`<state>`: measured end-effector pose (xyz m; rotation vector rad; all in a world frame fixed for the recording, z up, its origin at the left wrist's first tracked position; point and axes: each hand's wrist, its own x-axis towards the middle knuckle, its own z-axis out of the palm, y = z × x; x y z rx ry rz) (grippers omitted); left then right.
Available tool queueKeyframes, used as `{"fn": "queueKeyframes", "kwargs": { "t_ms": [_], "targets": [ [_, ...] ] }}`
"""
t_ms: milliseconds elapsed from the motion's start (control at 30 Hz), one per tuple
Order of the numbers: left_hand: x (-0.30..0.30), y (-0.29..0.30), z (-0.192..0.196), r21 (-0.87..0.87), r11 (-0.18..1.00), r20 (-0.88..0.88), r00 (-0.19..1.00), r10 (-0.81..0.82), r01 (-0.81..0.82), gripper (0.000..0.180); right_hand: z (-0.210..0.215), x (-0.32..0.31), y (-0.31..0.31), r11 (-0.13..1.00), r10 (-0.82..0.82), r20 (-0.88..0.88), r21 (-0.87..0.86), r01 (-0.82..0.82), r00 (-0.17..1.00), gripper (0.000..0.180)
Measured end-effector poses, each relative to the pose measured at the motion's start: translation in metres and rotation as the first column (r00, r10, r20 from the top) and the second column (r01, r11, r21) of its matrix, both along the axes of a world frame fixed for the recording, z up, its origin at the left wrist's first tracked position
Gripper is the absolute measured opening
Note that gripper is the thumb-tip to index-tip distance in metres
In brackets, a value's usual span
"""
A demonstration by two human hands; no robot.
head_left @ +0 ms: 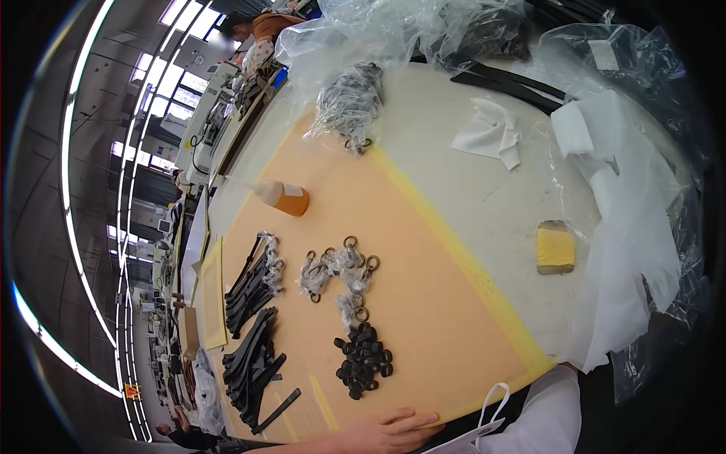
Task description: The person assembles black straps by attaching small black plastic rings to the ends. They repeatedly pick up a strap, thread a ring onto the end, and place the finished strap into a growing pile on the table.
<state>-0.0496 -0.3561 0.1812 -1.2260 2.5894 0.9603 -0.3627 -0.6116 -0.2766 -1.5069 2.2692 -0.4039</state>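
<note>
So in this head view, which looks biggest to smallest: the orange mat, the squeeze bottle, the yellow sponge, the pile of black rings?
1. Orange mat, by far the largest.
2. Pile of black rings.
3. Squeeze bottle, nearly like the pile; fisheye bending leaves those two unsure.
4. Yellow sponge, smallest.

Clear plastic bags (pixel 393 30) bunched at desk's far edge; squeeze bottle (pixel 283 198), orange, bears small white rectangular label (pixel 293 190).

head cam | single fisheye view, worn high | faces down onto bench (pixel 484 204) | near, arm's reach | bench edge at 6 o'clock | room at 9 o'clock
</note>
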Motion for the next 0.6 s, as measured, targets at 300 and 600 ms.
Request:
{"fn": "queueKeyframes", "kwargs": {
  "t_ms": [300,600],
  "targets": [
    [0.024,0.043,-0.030,0.462,0.877,0.069,0.991,0.117,-0.136,0.065,-0.008,-0.009,0.007,0.998,0.061,-0.034,0.035,-0.060,0.998,0.040],
    [-0.007,-0.012,0.005,-0.298,0.949,-0.023,0.994,-0.110,0.099,0.044,0.007,-0.026,0.037,0.989,0.148,-0.041,-0.002,-0.148,0.988,0.043]
  ]
}}
